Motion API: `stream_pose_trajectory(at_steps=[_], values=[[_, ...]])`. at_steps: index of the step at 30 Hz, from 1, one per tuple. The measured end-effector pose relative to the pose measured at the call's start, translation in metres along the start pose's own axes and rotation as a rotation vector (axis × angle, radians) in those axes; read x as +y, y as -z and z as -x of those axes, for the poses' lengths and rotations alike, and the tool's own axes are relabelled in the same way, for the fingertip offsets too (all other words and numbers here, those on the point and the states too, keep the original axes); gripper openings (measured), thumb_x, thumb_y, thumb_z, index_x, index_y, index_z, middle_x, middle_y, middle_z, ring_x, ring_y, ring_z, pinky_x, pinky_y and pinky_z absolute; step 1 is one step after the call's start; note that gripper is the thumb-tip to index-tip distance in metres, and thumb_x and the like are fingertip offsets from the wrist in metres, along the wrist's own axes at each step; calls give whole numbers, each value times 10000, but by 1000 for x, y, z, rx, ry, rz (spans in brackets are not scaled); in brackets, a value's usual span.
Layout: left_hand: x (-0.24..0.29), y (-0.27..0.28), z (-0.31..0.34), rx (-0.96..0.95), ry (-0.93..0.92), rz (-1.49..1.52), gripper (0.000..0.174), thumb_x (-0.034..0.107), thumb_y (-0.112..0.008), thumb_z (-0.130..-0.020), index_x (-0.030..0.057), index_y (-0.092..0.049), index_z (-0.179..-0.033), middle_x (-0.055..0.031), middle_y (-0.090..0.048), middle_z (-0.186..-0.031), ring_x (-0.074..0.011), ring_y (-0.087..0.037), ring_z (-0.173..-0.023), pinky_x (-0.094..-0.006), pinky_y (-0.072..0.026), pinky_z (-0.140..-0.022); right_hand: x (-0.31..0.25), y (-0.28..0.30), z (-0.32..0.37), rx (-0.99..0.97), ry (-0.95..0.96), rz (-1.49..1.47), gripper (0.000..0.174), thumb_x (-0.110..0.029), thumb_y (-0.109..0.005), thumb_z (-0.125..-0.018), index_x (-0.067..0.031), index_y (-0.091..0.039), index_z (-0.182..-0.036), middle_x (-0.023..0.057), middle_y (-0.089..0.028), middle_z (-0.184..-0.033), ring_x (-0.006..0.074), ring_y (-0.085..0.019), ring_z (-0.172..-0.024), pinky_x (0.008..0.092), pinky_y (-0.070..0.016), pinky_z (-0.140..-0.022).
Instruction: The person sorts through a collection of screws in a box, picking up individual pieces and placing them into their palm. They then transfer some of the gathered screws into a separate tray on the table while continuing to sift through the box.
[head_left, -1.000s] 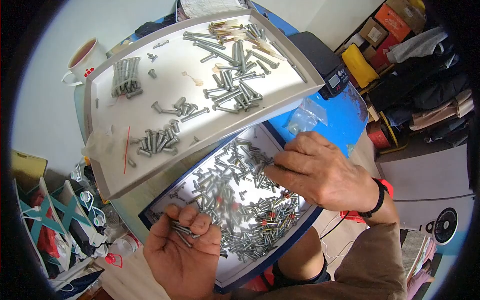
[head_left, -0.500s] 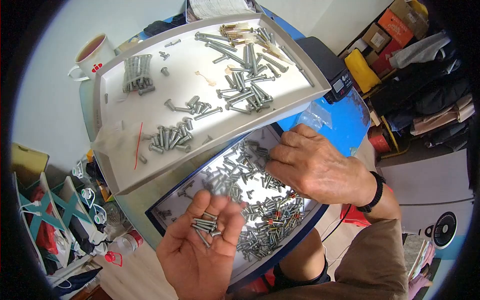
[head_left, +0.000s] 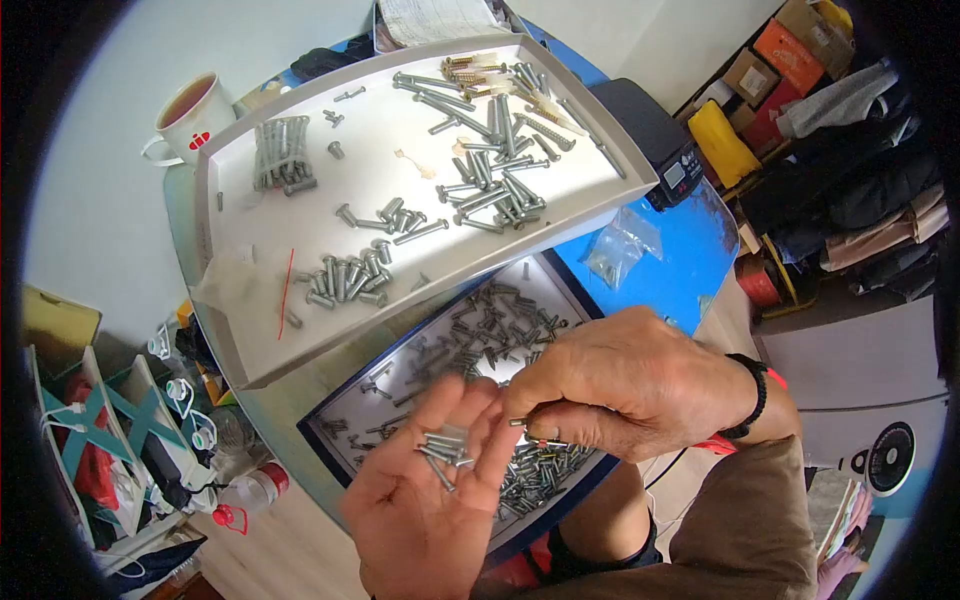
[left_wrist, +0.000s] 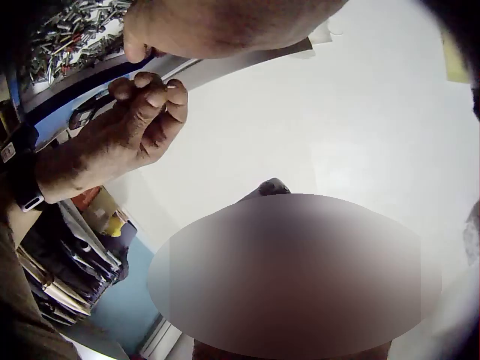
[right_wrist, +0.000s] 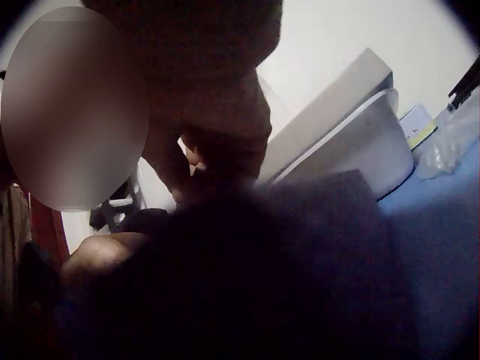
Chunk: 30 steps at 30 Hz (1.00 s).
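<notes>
My left hand [head_left: 415, 525] lies palm up over the left part of a blue-rimmed box [head_left: 578, 290], carrying several small silver screws [head_left: 443, 460] on its loosely spread fingers. To its right, my right hand [head_left: 640, 385] pinches a small screw [head_left: 518, 422] with a brassy end between thumb and forefinger, close to the left fingertips. A reddish bit shows under that thumb. Many loose screws [head_left: 545, 478] fill the box below, partly hidden by both hands. In the left wrist view the right hand [left_wrist: 124, 139] appears with curled fingers. The right wrist view is mostly dark.
Beyond the box, a white tray [head_left: 370, 110] holds larger bolts [head_left: 345, 275] in groups and a bagged bundle [head_left: 282, 150]. A mug [head_left: 195, 118] stands at its left. A clear plastic bag [head_left: 622, 245] and a black device with a display [head_left: 660, 140] sit at the right.
The left hand has moved right and its fingers have opened out under the screws. The right hand has come from over the box toward the left hand, with a screw now visible in its pinch.
</notes>
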<state>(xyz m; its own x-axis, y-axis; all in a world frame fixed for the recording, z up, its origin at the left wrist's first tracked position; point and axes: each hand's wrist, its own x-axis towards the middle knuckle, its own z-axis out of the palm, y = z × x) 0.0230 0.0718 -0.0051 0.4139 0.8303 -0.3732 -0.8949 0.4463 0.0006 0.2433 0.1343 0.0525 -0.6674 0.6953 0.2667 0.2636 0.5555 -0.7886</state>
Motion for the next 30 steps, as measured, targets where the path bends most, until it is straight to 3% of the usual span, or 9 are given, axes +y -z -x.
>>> stream_pose_trajectory(at_steps=[4,6,13,19,21,25,27,28,30], values=[[-13,-19,-5,150,-23,-246,558,226,-462,-1025,-130,-445,-1455,-228,-577,-1436,-365,-552,-1331,-538,-368,-1209,-1,-4,0,-34,-55,-77,224,-25,-708,-905,1,-637,-1115,134,-687,-903,349,-696,-755,443,-543,-625],[-15,-7,-7,151,-5,-160,565,242,-469,-1025,-123,-449,-1456,-238,-569,-1444,-361,-533,-1353,-523,-370,-1204,-2,-10,0,2,58,30,249,-20,-700,-876,8,-638,-1116,148,-667,-844,362,-681,-705,446,-537,-601],[-17,-9,-6,167,48,-75,584,266,-505,-1023,-111,-448,-1466,-279,-529,-1484,-378,-437,-1457,-519,-338,-1228,-1,-8,10,-142,33,188,303,-32,-676,-802,-2,-646,-1102,153,-618,-774,356,-662,-676,452,-528,-576],[-15,-9,-5,66,60,54,600,267,-492,-1035,-134,-422,-1476,-310,-500,-1509,-425,-398,-1485,-557,-255,-1284,4,1,21,45,96,123,331,42,-707,-755,-6,-703,-1082,161,-700,-900,343,-700,-745,413,-554,-604],[-12,-5,-5,51,62,60,605,266,-479,-1041,-138,-409,-1485,-320,-485,-1521,-438,-395,-1485,-557,-248,-1287,4,2,33,91,37,194,355,62,-724,-717,-12,-727,-1064,166,-727,-979,340,-725,-815,419,-573,-652],[-8,-6,-3,13,53,68,627,263,-445,-1052,-140,-360,-1524,-335,-442,-1555,-466,-367,-1498,-560,-221,-1296,7,-4,51,99,5,210,341,9,-734,-722,-12,-733,-1063,158,-715,-997,330,-715,-831,420,-565,-657],[-9,-7,3,10,52,77,632,260,-441,-1052,-137,-347,-1534,-336,-437,-1558,-470,-357,-1503,-560,-207,-1300,2,-9,57,-118,48,201,332,-36,-735,-727,-14,-734,-1058,161,-704,-1023,308,-695,-815,414,-544,-648],[-8,-8,3,-2,51,91,638,257,-438,-1052,-134,-334,-1544,-336,-433,-1561,-474,-347,-1508,-560,-193,-1304,7,-14,56,-140,128,186,339,-94,-741,-734,-17,-724,-1064,143,-653,-1043,289,-656,-810,404,-523,-660],[-7,-10,3,23,41,92,646,265,-422,-1055,-128,-316,-1556,-335,-407,-1579,-470,-329,-1518,-559,-180,-1307,3,-18,52,-236,110,204,355,-123,-735,-737,-21,-719,-1076,129,-623,-1038,286,-640,-832,405,-521,-694]])
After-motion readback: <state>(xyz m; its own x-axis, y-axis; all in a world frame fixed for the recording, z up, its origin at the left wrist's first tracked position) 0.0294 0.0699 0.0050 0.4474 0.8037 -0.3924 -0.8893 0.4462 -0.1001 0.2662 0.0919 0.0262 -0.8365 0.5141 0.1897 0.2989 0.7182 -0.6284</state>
